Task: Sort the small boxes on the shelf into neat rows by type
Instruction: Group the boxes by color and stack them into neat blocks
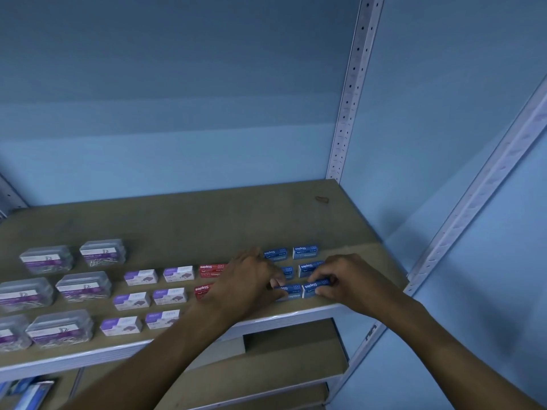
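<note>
Small boxes lie in rows on the wooden shelf (207,226). Blue staple boxes sit at the right in two columns; the back pair (305,251) stands free. My right hand (343,279) pinches the front-right blue staple box (313,287) near the shelf's front edge. My left hand (251,279) holds the front-left blue box (291,291) right beside it and hides part of the red staple boxes (211,270). Purple-and-white boxes (154,297) form two columns in the middle. Clear plastic paper-clip cases (83,287) stand at the left.
A perforated metal upright (349,93) rises at the shelf's back right corner, another slanted rail (485,179) at the right. Blue walls close off the back and right. Lower shelves (281,371) lie beneath. The rear half of the shelf holds nothing but a small brown mark (322,199).
</note>
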